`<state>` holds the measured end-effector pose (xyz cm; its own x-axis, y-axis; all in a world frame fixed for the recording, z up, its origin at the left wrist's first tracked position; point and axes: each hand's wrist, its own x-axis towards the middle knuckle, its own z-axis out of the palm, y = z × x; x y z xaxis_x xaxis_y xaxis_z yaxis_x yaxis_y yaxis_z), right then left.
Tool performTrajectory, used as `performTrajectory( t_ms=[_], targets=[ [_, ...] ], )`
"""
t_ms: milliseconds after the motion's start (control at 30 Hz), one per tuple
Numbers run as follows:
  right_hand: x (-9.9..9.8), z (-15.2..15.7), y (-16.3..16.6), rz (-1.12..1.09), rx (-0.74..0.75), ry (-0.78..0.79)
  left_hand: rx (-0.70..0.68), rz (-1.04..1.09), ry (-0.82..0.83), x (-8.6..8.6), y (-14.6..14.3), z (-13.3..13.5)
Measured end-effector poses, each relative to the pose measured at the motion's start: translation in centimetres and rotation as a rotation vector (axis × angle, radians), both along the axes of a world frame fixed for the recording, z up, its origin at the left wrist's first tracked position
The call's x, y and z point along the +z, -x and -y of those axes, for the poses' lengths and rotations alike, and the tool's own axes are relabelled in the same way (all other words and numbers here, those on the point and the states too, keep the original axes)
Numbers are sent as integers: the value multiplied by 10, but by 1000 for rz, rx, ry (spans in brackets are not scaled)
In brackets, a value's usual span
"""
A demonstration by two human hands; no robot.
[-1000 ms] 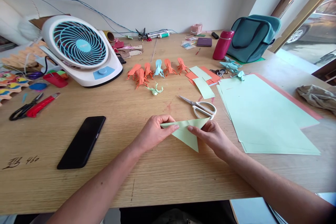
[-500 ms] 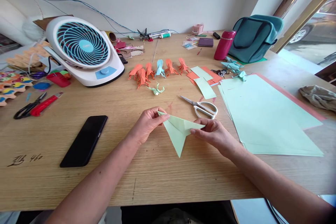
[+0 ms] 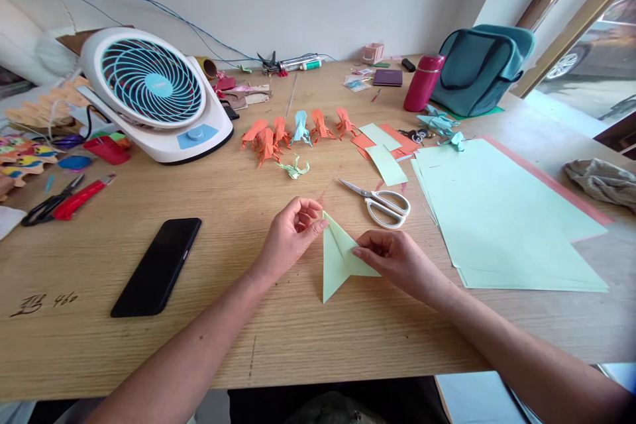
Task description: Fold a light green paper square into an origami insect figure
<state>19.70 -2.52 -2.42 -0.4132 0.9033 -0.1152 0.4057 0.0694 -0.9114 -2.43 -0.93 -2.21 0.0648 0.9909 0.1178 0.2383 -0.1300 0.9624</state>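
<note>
My right hand [image 3: 390, 257] pinches a folded sheet of pale green paper [image 3: 338, 256] along its right side, thumb on top and fingers curled. The paper is an arrow-like shape with pointed corners, one aimed down toward me. At its upper tip is my left hand [image 3: 294, 233], thumb against the corner and fingers bent loosely behind it. White-handled scissors [image 3: 385, 207] lie just beyond my right hand. A small pale green origami figure [image 3: 295, 167] rests farther off, in front of a row of orange origami figures [image 3: 320, 124] with a blue origami figure [image 3: 301, 127] among them.
Large green sheets [image 3: 511, 212] are stacked at right; small cut papers [image 3: 387, 164] lie near them. A black phone [image 3: 156, 267], a fan [image 3: 154, 93] and a red cutter [image 3: 83, 199] are at left. A magenta bottle [image 3: 423, 83] and teal bag [image 3: 484, 69] stand at the back right.
The folded paper has turned in my hands, its upper left tip swinging toward the right. My right hand has shifted slightly down and left on it; my left fingers have loosened.
</note>
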Motion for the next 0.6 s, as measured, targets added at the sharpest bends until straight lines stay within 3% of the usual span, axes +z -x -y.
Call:
performTrajectory(
  t_ms=[233,367,500,600],
  targets=[
    [-2,-1,-1,2,-4,-11,22,-213,-192,4,0,3],
    [-5,0,0,44,16,-43,-2,-305,-202,-1,-4,5],
    [-5,0,-1,79,22,-143,11,-363,-191,-1,-5,6],
    [-2,1,-4,65,-41,-301,68,-440,-203,3,-2,7]
  ],
)
